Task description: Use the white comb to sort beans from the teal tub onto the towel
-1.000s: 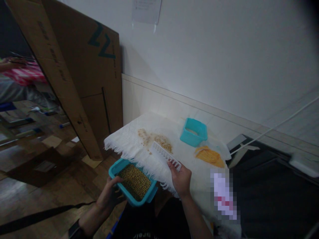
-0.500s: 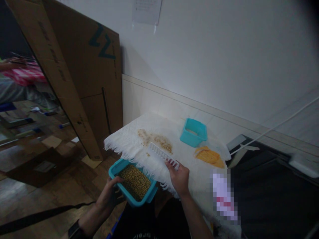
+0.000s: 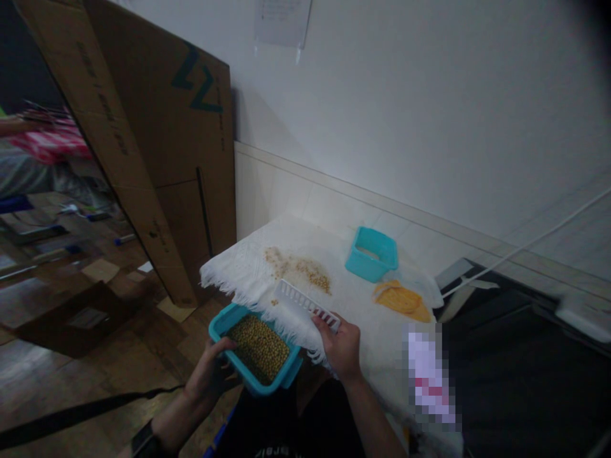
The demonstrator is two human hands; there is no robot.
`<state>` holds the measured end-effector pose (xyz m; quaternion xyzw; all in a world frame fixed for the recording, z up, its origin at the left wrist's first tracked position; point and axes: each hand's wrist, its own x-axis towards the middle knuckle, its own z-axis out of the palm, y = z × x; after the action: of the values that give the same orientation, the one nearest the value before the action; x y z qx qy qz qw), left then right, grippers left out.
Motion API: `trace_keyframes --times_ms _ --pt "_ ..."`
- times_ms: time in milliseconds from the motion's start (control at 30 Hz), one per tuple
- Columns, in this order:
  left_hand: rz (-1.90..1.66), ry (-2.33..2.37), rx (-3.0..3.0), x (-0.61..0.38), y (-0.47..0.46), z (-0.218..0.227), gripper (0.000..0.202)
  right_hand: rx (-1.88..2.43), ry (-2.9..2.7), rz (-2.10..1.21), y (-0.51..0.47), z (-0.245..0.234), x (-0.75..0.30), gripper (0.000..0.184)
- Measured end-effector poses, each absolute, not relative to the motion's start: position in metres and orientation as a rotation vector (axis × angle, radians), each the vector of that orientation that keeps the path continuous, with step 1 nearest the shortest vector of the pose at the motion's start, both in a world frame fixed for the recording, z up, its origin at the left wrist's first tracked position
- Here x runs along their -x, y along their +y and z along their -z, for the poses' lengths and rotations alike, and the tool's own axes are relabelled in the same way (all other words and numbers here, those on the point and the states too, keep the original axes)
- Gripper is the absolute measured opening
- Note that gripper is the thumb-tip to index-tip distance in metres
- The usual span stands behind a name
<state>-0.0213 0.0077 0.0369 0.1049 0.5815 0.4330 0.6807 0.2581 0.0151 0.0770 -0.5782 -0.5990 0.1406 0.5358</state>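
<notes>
My left hand (image 3: pixel 209 374) grips the near rim of a teal bin (image 3: pixel 224 321) full of small tan beans (image 3: pixel 258 348), held just below the fringed front edge of a white cloth (image 3: pixel 363 305). My right hand (image 3: pixel 340 346) is closed on a white slotted plastic scraper (image 3: pixel 301 300) that lies on the cloth near its front edge, above the bin. A scattered patch of loose beans (image 3: pixel 305 270) lies on the cloth behind the scraper.
A second, smaller teal bin (image 3: pixel 372 253) stands at the back of the cloth, with a yellow-orange cloth (image 3: pixel 401 299) beside it. A large cardboard box (image 3: pixel 157 140) leans against the wall on the left. A dark surface (image 3: pixel 525 369) and a white cable (image 3: pixel 529 242) lie right.
My right hand has drawn the white scraper toward me and to the left, closer to the cloth's fringed edge over the bin. My left hand and the bin have stayed in place.
</notes>
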Motion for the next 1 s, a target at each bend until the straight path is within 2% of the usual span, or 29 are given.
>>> trace_keyframes --times_ms 333,500,667,1000 --pt "-0.989 1.31 -0.241 0.02 0.007 -0.037 0.073 1.358 -1.483 -0.454 0.007 -0.079 -0.251 0.038" --pt "-0.987 1.328 -0.237 0.021 0.007 -0.037 0.069 1.535 -1.251 -0.197 0.03 -0.075 -0.266 0.057" --pt "-0.962 1.34 -0.238 0.023 0.01 -0.032 0.066 1.623 -1.235 -0.165 0.047 -0.068 -0.276 0.07" --pt "-1.006 1.316 -0.267 0.03 0.011 -0.03 0.068 1.586 -1.266 -0.213 0.037 -0.064 -0.259 0.064"
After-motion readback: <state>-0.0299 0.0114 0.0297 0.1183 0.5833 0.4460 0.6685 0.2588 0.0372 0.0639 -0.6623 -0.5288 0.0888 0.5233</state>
